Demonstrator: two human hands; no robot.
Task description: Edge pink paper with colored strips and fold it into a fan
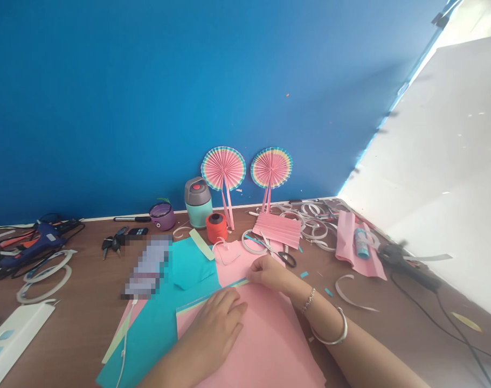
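Observation:
A large pink sheet of paper (265, 334) lies in front of me, with blue and yellow strips (207, 299) along its far edge. My left hand (216, 326) rests on the sheet, palm down, its fingers lightly bent and lying on the paper. At the right end of the striped edge, my right hand (267, 272) has its fingertips pinched on the paper. Turquoise paper (148, 334) lies underneath and to the left. Just beyond my right hand are scissors (283, 256) with black handles and a pleated pink paper (277, 229).
Two round paper fans (223, 168) lean against the blue wall. Before them stand a turquoise flask (199, 207) and a red container (216, 227). A phone (150, 264) with a white cable lies left. Glue guns (30, 248) (409, 264) sit at both sides, amid tape rings and paper scraps.

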